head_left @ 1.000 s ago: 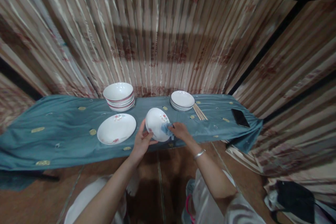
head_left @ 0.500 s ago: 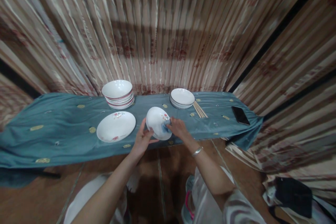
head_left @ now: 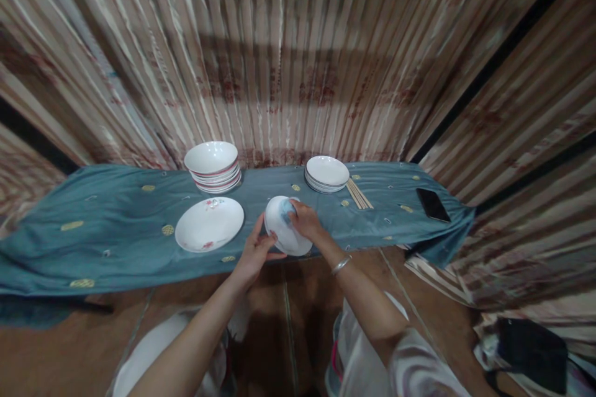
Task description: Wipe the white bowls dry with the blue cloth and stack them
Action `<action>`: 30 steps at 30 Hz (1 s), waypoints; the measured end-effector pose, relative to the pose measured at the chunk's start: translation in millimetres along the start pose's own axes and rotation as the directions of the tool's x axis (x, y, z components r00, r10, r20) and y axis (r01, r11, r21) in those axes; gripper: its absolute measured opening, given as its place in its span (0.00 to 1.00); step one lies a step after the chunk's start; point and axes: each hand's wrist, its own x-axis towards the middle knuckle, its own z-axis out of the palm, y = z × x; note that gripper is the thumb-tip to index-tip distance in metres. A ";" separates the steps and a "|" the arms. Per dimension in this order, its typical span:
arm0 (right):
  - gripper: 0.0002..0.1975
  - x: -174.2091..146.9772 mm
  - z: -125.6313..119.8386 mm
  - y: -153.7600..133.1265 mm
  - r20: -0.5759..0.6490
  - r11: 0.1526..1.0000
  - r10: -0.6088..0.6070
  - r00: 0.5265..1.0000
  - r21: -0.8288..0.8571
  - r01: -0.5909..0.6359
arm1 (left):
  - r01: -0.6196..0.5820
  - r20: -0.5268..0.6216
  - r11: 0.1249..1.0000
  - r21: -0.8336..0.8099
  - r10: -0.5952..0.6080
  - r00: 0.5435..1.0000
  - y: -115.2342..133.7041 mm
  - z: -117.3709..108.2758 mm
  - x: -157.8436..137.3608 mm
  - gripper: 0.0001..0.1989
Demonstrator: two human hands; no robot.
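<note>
Left hand (head_left: 255,252) grips the round white ceramic dish (head_left: 282,229) by its edge, right hand (head_left: 305,221) clutches crumpled pale-blue cloth (head_left: 287,206), and one hard push could lever the dish loose

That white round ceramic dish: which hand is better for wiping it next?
Probably the right: the right hand holds a pale blue cloth over the white round ceramic dish, while the left hand is busy holding the dish's left side.

The light is dim; a wide shadow crosses the curtain (head_left: 298,68) above the table (head_left: 130,217), and everything looks slightly fuzzy.
</note>
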 end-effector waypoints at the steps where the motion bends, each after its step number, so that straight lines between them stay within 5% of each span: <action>1: 0.19 1.6 1.6 -3.0 -0.004 0.999 -0.020 1.000 0.048 0.021 | 0.002 0.003 1.000 -0.005 -0.002 1.000 0.0 -0.5 -0.1 0.47; 6: 0.18 4.4 6.2 -19.3 -0.005 0.922 -0.076 0.997 0.379 0.072 | 0.000 0.022 0.999 -0.036 0.001 1.000 0.6 -4.0 -1.3 0.48; 10: 0.17 -2.2 7.7 -30.2 0.066 0.651 -0.115 0.991 0.759 0.025 | -0.001 0.006 0.999 -0.036 0.001 1.000 1.8 -5.9 -1.7 0.47; 14: 0.17 -12.3 8.6 -36.7 0.119 0.483 -0.135 0.984 0.875 -0.039 | 0.001 -0.003 1.000 -0.026 -0.001 1.000 3.5 -5.1 -2.9 0.49; 21: 0.13 -29.2 4.0 -32.8 0.192 0.561 -0.153 0.969 0.824 -0.074 | 0.029 0.011 0.996 -0.081 -0.028 1.000 10.7 -4.5 -7.0 0.48; 30: 0.14 -50.6 -18.6 -6.7 0.401 0.835 -0.200 0.894 0.547 -0.059 | 0.052 -0.022 0.998 -0.030 -0.052 0.998 9.5 -3.9 -2.6 0.46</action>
